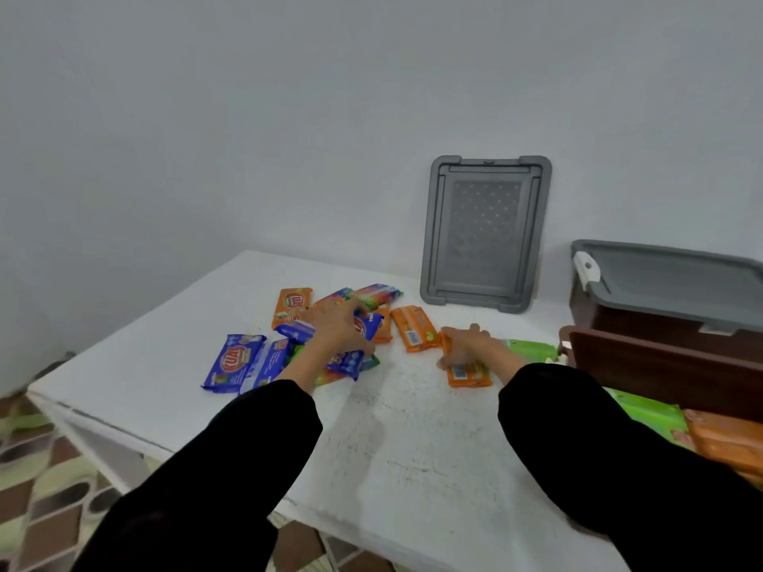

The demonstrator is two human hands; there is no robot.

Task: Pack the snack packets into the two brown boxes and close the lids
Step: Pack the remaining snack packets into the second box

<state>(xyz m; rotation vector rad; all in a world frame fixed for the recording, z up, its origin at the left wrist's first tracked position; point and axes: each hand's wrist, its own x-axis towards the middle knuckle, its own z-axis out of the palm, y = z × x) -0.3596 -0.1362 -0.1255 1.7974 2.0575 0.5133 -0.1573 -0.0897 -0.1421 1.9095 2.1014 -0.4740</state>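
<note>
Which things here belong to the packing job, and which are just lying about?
Job: blue packets, orange packets, rainbow packets, green packets, open brown box, lidded brown box, loose grey lid.
Not the job: white table, patterned floor, wall.

Tabletop (413,439) white, grey-speckled. Blue packets (233,363), red-white logo; orange packets (415,328); green packets (532,349) at right. Boxes (660,373) dark brown. Lid (485,233) grey, dotted panel. Sleeves (231,468) black. Floor (49,489), lower left: brown-cream ovals.
</note>
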